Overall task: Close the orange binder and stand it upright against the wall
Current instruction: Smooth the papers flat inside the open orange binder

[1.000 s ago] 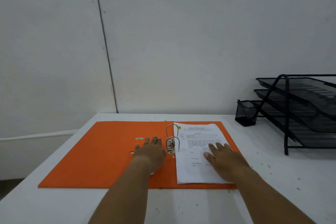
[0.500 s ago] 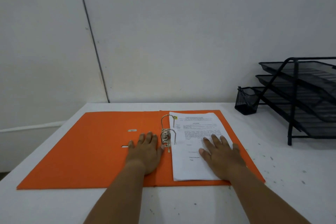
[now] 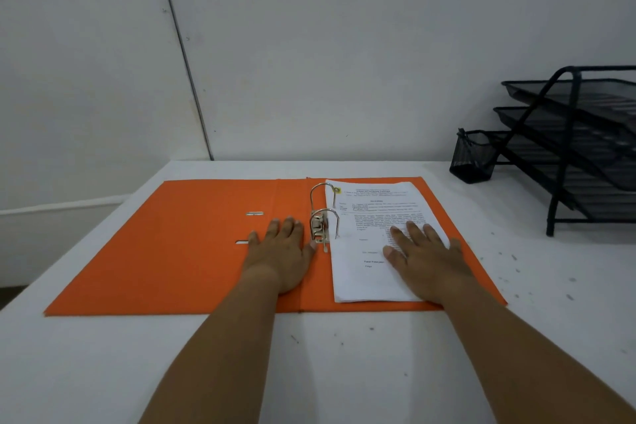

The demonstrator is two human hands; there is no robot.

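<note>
Head view: both hands are lying flat on the orange binder (image 3: 179, 244), which is lying wide open on the white counter (image 3: 103, 354).

Head view again, in detail: the left hand (image 3: 280, 253) is pressing palm-down on the inside cover just left of the metal ring mechanism (image 3: 321, 217), fingers spread and gripping nothing. The right hand (image 3: 423, 258) is resting flat, equally released, on the printed sheets (image 3: 364, 272) that are sitting threaded on the rings over the binder's right half. Beyond the binder, the wall (image 3: 344, 45) is standing at the counter's far edge. A black mesh pen cup (image 3: 469, 158) and a tiered black wire tray (image 3: 585, 155) are sitting to the right, well apart from the binder.
</note>
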